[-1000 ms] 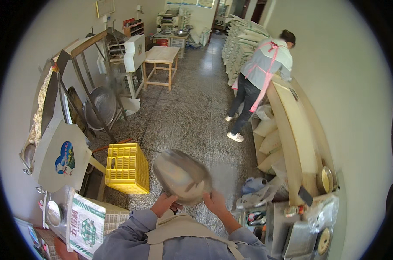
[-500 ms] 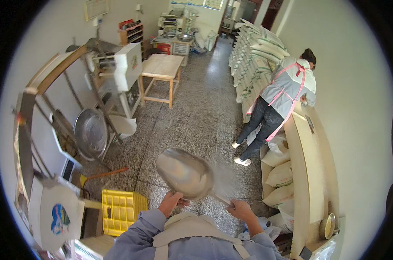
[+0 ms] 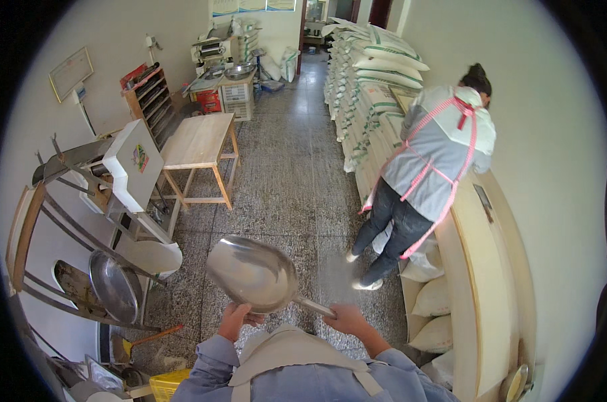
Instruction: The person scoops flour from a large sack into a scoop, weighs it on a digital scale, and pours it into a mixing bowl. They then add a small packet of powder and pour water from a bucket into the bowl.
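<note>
A large metal scoop [image 3: 253,273] is held level in front of me, its wide mouth toward the upper left. My right hand [image 3: 347,319] wraps round the end of its handle. At the near rim of the scoop's bowl, my left hand [image 3: 238,320] supports it, fingers curled under the edge and partly hidden. The visible inside of the bowl is shiny, and I make out no contents.
Ahead on the right, a person in a pink-strapped apron [image 3: 444,147] leans over a long wooden worktop [image 3: 487,268]. Stacked white sacks [image 3: 370,94] stand beyond. On the left are a wooden table [image 3: 199,141], a white machine [image 3: 132,167], a metal basin [image 3: 116,285] and a yellow crate [image 3: 168,384].
I have moved forward along the room: the table, machine and co-worker appear nearer, and the yellow crate has slid toward the lower edge. Both hands keep hold of the scoop.
</note>
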The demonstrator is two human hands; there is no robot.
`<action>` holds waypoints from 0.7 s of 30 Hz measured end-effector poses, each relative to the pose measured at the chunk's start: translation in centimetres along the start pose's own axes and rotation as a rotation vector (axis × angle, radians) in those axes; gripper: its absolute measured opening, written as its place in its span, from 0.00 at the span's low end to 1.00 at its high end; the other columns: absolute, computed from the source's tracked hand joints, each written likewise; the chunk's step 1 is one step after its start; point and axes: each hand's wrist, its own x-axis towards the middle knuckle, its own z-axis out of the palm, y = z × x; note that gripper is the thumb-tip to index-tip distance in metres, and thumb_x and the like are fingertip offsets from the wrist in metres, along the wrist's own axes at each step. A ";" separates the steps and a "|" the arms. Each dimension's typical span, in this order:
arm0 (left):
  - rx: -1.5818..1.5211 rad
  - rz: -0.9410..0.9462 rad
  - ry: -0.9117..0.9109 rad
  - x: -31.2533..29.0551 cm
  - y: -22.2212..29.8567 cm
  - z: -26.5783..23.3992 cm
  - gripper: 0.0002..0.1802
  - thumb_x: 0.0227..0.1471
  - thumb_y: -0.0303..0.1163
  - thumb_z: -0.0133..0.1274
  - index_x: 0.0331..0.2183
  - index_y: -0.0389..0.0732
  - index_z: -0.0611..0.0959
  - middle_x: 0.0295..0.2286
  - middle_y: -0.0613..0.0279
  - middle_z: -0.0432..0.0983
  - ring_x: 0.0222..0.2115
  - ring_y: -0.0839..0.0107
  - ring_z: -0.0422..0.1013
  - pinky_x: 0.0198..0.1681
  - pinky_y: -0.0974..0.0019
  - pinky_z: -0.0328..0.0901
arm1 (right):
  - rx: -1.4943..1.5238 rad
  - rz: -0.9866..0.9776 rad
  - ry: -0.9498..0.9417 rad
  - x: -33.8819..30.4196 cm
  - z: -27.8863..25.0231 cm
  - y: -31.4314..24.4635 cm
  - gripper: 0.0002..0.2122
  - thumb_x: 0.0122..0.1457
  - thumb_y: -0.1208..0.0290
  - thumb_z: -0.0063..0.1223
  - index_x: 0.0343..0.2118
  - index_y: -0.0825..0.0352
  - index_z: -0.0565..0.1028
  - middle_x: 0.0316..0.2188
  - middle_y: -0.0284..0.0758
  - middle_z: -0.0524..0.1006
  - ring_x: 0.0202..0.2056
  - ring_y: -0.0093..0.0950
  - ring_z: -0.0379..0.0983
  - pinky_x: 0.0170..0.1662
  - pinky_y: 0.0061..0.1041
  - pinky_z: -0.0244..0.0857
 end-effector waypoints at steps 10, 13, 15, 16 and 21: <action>-0.036 0.182 -0.005 20.0 8.2 -7.1 0.20 0.49 0.38 0.45 0.37 0.29 0.73 0.25 0.52 0.75 0.23 0.68 0.73 0.26 0.69 0.67 | 0.069 -0.110 -0.035 24.3 -7.1 -0.6 0.15 0.45 0.57 0.54 0.26 0.66 0.71 0.20 0.43 0.72 0.24 0.42 0.70 0.28 0.36 0.62; -0.069 0.144 0.007 27.0 11.6 -8.2 0.20 0.50 0.38 0.46 0.37 0.30 0.73 0.25 0.54 0.75 0.23 0.69 0.72 0.26 0.70 0.67 | 0.005 -0.045 -0.051 31.0 -10.5 -1.3 0.15 0.45 0.57 0.54 0.27 0.66 0.72 0.20 0.42 0.73 0.25 0.40 0.71 0.28 0.35 0.63; -0.051 0.128 -0.037 31.5 14.2 -8.7 0.20 0.50 0.38 0.46 0.37 0.30 0.73 0.25 0.54 0.75 0.23 0.71 0.72 0.26 0.70 0.67 | 0.013 0.009 -0.049 34.3 -12.6 -1.3 0.15 0.45 0.57 0.54 0.28 0.66 0.72 0.21 0.42 0.73 0.25 0.40 0.71 0.29 0.35 0.63; -0.045 0.121 -0.065 33.7 15.5 -8.6 0.20 0.50 0.38 0.46 0.37 0.30 0.73 0.25 0.54 0.75 0.23 0.71 0.72 0.26 0.70 0.67 | 0.039 0.024 -0.034 35.7 -13.4 -1.1 0.16 0.45 0.57 0.54 0.28 0.66 0.73 0.21 0.42 0.73 0.25 0.40 0.71 0.29 0.35 0.63; 0.096 0.057 -0.206 45.5 20.3 -7.8 0.21 0.48 0.40 0.47 0.37 0.30 0.73 0.27 0.55 0.74 0.24 0.71 0.71 0.27 0.70 0.67 | 0.056 0.147 -0.003 43.3 -16.8 1.6 0.17 0.45 0.55 0.53 0.29 0.68 0.73 0.22 0.44 0.73 0.27 0.41 0.71 0.30 0.37 0.62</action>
